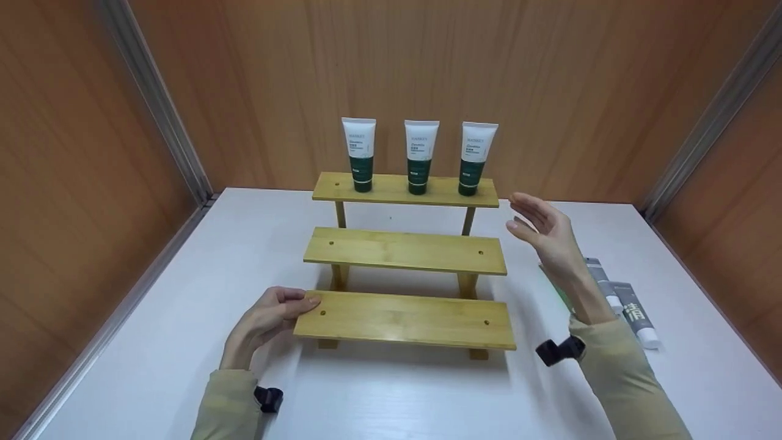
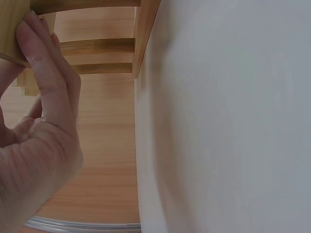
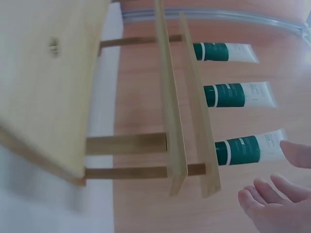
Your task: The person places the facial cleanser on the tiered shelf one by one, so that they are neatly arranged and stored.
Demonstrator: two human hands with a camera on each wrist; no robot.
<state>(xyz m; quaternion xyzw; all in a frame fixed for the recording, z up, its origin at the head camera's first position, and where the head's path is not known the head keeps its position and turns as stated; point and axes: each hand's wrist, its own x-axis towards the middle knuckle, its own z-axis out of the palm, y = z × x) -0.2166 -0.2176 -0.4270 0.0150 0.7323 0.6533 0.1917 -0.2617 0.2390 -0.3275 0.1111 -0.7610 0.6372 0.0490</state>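
A three-tier wooden display stand (image 1: 406, 250) stands on the white table. On its top shelf three white and dark green tubes stand upright on their caps: a left tube (image 1: 360, 156), a middle tube (image 1: 420, 157) and a right tube (image 1: 476, 159). My left hand (image 1: 269, 318) pinches the left end of the lowest shelf (image 1: 406, 321), thumb on top and fingers beneath, as the left wrist view (image 2: 48, 92) also shows. Off the stand's right side my right hand (image 1: 547, 238) hangs in the air, fingers loosely bent, thumb apart, holding nothing.
Right of the stand, two grey tubes (image 1: 635, 311) with white caps lie on the table (image 1: 153, 342), one partly behind my right forearm. A green item (image 1: 555, 288) peeks out there too. Wood-grain panels (image 1: 421, 61) with metal corner strips (image 1: 162, 98) enclose the table.
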